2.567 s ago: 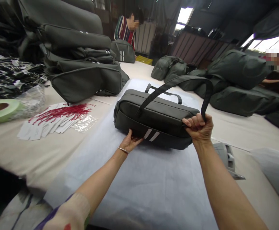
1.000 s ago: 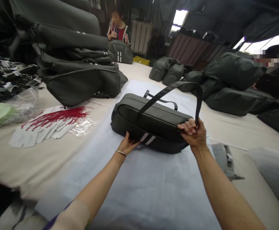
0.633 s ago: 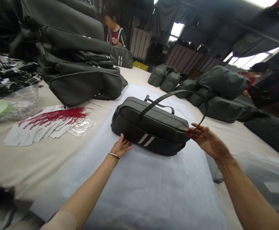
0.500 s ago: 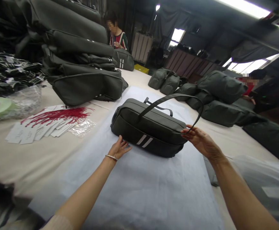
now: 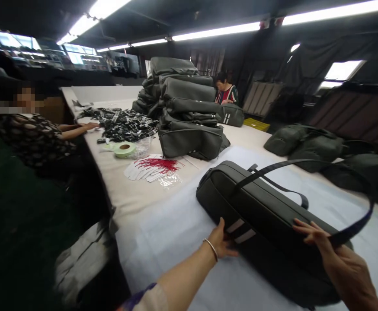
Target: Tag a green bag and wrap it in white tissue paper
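Left grip (image 5: 223, 244) presses open-palmed on the striped near side of the grey bag (image 5: 267, 211) lying on the worktop (image 5: 127, 194), right grip (image 5: 334, 255) spread under its strap (image 5: 273, 167); best steady the bag and keep that strap untwisted.

A bag (image 5: 257, 216) lies on the table (image 5: 124, 190), stacked bags (image 5: 189, 112) behind.

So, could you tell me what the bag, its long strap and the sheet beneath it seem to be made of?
Bag: probably coated synthetic fabric, matte olive-grey; smooth, holds its shape, faint sheen.
Strap: likely woven webbing, dark, flat and thin, arching stiffly.
Sheet: white, matte, softly rumpled; thin non-woven fabric or tissue paper, cannot tell which.
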Demonstrator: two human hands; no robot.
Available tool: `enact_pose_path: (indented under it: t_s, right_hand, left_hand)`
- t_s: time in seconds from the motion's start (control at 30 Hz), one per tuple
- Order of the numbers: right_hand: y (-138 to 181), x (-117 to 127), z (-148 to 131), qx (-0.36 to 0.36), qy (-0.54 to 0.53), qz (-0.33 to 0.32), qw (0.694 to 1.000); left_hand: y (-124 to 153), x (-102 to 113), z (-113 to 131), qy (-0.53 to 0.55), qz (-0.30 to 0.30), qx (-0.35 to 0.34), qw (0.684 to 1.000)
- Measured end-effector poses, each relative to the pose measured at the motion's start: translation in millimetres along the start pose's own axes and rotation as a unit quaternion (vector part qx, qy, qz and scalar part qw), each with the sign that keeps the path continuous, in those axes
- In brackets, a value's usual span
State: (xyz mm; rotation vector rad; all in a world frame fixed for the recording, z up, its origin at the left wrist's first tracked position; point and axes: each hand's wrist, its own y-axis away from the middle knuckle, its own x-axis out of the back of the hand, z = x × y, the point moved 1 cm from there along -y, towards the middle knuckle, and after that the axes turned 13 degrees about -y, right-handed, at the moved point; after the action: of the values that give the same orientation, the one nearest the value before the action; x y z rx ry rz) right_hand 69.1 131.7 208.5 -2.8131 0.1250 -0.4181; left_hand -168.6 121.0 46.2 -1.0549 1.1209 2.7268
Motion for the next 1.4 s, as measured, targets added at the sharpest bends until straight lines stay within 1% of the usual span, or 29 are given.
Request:
enact_pose_path:
  t_s: [0.1, 0.2, 0.37, 0.53, 0.67, 0.83, 1.03, 1.2, 1.4]
  right_hand:
    - [2, -10, -4, -0.027, -0.044, 0.032, 0.998]
    - [5, -17, -7, -0.031, -0.082, 0.047, 0.995]
    - [3, -23, -6, -0.004, -0.131, 0.023, 0.991]
    - [-2, -28, -11, 0.018, -0.172, 0.02, 0.985]
    - [-4, -31, -18, 0.05, -0.18, 0.012, 0.982]
    - [-5, -35, -21, 0.06, -0.19, -0.008, 0.98]
    - [-7, -38, -25, 0.108, -0.208, -0.019, 0.972]
    - [-6, -41, -20, 0.094, -0.208, -0.023, 0.973]
    - [-6, -43, -11, 0.074, -0.227, -0.028, 0.971]
  left_hand:
    - [-11, -7, -16, 0.03, -0.022, -0.005, 0.999]
    - [-14, -8, -20, 0.046, -0.036, -0.019, 0.998]
    - [-15, -3, -13, 0.042, -0.03, -0.035, 0.998]
    - [-18, 0, -10, 0.034, -0.009, -0.043, 0.998]
    - [-20, 0, -10, 0.034, -0.006, -0.047, 0.998]
    - [-21, -2, -7, 0.037, -0.006, -0.05, 0.998]
    - [-22, -3, 0, 0.034, 0.002, -0.061, 0.998]
    - [-19, 2, 0, 0.023, 0.005, -0.048, 0.999]
    - [-24, 8, -3, 0.01, -0.001, -0.038, 0.999]
